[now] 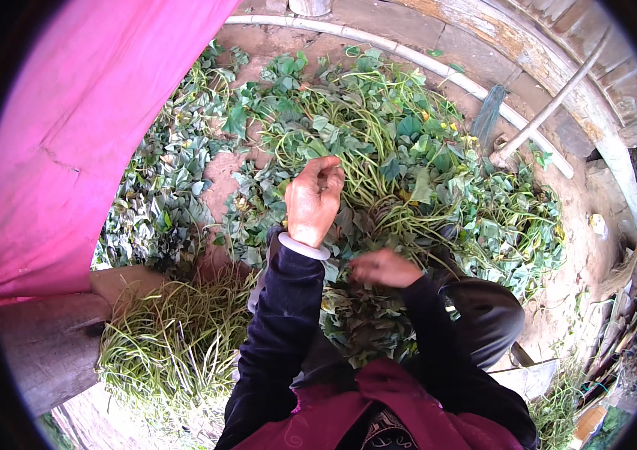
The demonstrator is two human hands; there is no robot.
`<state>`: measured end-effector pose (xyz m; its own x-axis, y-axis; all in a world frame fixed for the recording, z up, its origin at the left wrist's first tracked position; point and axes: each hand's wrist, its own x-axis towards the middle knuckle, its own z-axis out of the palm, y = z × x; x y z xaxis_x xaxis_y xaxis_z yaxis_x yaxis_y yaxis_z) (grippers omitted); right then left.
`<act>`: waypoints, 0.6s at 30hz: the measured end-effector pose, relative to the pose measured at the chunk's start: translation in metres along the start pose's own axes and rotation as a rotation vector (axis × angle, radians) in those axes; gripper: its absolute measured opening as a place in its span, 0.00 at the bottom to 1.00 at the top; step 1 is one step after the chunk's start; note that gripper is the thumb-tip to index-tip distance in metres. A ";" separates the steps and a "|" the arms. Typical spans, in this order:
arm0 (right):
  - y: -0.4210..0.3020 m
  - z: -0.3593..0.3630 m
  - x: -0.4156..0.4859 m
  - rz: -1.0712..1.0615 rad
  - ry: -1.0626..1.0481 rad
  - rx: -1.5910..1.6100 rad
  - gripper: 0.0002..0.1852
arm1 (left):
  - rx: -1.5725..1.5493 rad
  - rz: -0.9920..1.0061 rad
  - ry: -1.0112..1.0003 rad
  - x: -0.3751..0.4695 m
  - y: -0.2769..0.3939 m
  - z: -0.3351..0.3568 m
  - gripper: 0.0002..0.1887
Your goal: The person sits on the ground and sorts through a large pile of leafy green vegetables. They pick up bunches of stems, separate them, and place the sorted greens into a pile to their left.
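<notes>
My left hand point(314, 197) is raised over a heap of leafy green vines point(375, 140) that look like sweet potato vines. Its thumb and fingers curl together, and whether something thin is pinched there is not visible. A pale bangle point(304, 247) circles that wrist. Blurred by motion, my right hand point(386, 268) is lower and to the right, above darker loose leaves point(369, 320) between my knees. Its fingertips and anything in them are too smeared to make out. Left of my left forearm lies a thick pile of bare green stems point(178, 337).
Pink sheeting point(71, 140) hangs at the left above a wooden beam point(48, 349). More leaves point(155, 214) spread over the earth floor. A pale pole point(408, 53) curves behind the heap, and a wooden stick point(555, 101) leans at right. Dry twigs point(617, 337) lie at the right edge.
</notes>
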<state>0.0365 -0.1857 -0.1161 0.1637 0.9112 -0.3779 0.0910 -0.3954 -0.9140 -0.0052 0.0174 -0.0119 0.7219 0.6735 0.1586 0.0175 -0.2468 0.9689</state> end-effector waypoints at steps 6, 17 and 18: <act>-0.032 -0.119 0.026 -0.414 0.413 0.908 0.15 | 0.072 0.033 -0.020 0.002 0.004 -0.004 0.11; 0.091 -0.105 0.027 0.299 0.162 -1.088 0.32 | 0.125 0.039 -0.011 0.005 0.011 -0.001 0.10; 0.093 -0.103 0.021 0.315 0.159 -1.154 0.31 | 0.151 0.021 -0.044 0.005 0.011 -0.001 0.11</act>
<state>0.1497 -0.2150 -0.1937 0.4480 0.7642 -0.4640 0.8365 -0.5414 -0.0841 -0.0021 0.0185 -0.0003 0.7529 0.6366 0.1670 0.1032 -0.3648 0.9254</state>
